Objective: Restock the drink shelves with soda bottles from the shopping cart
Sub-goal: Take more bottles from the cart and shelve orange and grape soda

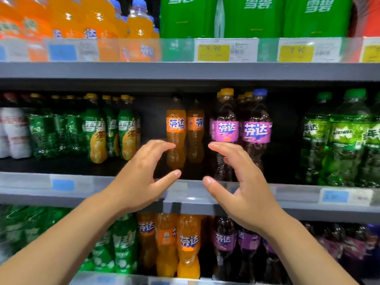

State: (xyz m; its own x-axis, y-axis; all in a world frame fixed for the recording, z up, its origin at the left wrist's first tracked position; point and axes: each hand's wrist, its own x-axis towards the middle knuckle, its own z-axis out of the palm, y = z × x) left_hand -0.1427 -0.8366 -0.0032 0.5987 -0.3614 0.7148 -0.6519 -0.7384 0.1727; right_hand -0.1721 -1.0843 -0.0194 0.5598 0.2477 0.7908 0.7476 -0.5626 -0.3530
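Hands are hovering before the middle shelf [30, 182], and neither is holding anything. The left hand [141, 175] is spreading its fingers and thumb into a wide C. The right hand [242, 182] is mirroring it, so the two palms are facing each other across a gap.

Two orange bottles [176, 130] are standing upright side by side, straight ahead of that gap and a little above the fingertips, set back from the shelf's front edge. Their long axes are running vertical, across the line of the curved fingers. The left hand is lying nearer: its forefinger tip is overlapping the lower body of the left orange bottle, though whether it is touching cannot be told. The right hand's fingertips are lying in front of the purple bottles [225, 130], just to the right of the orange pair. On this reading, the hands are framing the pair, and any grip is calling for both to close inward on the lower bodies.

The bases of the orange bottles are being hidden by the thumbs and the shelf's front strip. The space behind them is reading dark, so the depth of the row cannot be told. The nearby price labels are blurring beyond reading. The cart is lying out of view.
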